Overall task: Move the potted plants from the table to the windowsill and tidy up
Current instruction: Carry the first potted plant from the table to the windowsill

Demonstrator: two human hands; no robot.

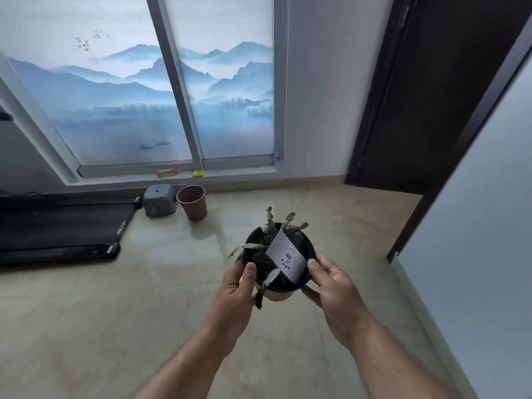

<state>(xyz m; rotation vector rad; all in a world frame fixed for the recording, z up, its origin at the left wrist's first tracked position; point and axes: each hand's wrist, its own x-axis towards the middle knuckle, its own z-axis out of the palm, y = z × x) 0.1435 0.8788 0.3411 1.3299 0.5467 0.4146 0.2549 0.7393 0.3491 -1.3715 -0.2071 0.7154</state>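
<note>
— What's down by my wall?
— My black treadmill lies flat; beside it sit a grey upturned stool and an empty pink bin, nearly touching.

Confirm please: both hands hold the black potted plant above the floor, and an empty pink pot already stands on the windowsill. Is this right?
Not quite. The head view shows the pink pot on the floor below the windowsill, not on it. The left hand and right hand do hold the potted plant.
</note>
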